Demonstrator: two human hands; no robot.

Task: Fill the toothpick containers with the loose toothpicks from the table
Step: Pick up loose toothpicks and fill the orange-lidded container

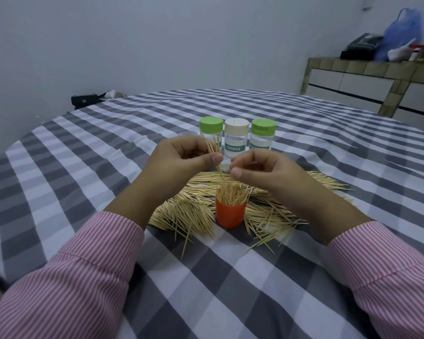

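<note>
While both hands are held above the orange cup, entries are logged:
Left hand (181, 159): a thin bundle of toothpicks (212, 152) is pinched between thumb and fingers, tilted, at frame centre.
Right hand (260, 171): fingers curled, thumb and forefinger closed at the bundle's lower end.
Orange cup (230, 212): smooth plastic cylinder, packed with upright wooden sticks.
Loose toothpicks (191, 214): slender pointed slivers are strewn around the cup.
Containers (236, 138): three clear lidded jars are lined up behind the hands.
Tablecloth (83, 152): grey-white check; bare cloth is left towards the rounded edges.
</note>
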